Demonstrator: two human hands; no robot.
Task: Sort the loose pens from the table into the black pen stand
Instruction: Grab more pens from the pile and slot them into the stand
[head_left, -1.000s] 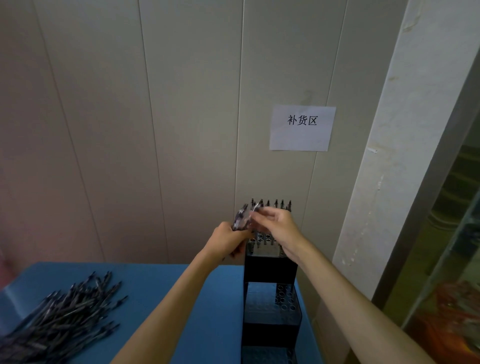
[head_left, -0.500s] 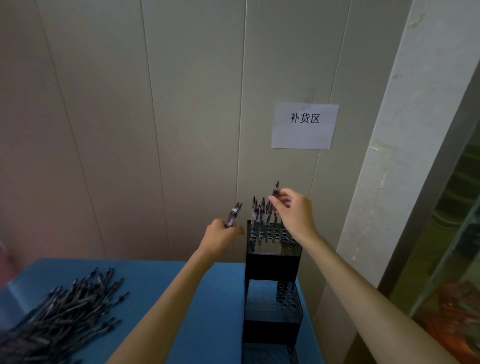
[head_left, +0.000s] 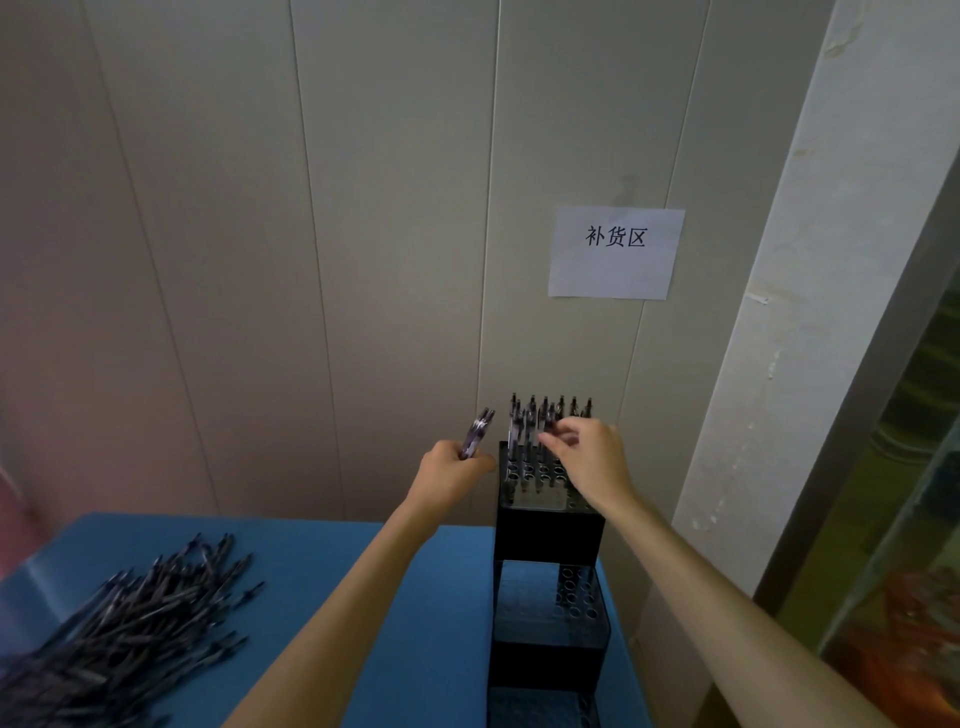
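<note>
A stepped black pen stand (head_left: 549, 535) rises at the table's right edge, its tiers full of round holes. Several pens (head_left: 535, 415) stand upright in the top tier's back rows. My left hand (head_left: 452, 475) is closed around a small bunch of pens (head_left: 477, 434), just left of the top tier. Over the top tier, my right hand (head_left: 589, 462) pinches the upper end of a pen (head_left: 546, 430) that stands among the others. A big heap of loose pens (head_left: 124, 634) lies at the left on the blue table (head_left: 332, 561).
A panelled wall stands right behind the stand, with a paper sign (head_left: 616, 253) taped on it. A white pillar (head_left: 810, 312) is at the right. The lower tiers (head_left: 550, 603) of the stand hold no pens.
My right hand has come down from above the stand, lowering its pen in among the standing pens. My left hand with its bunch has stayed beside the stand.
</note>
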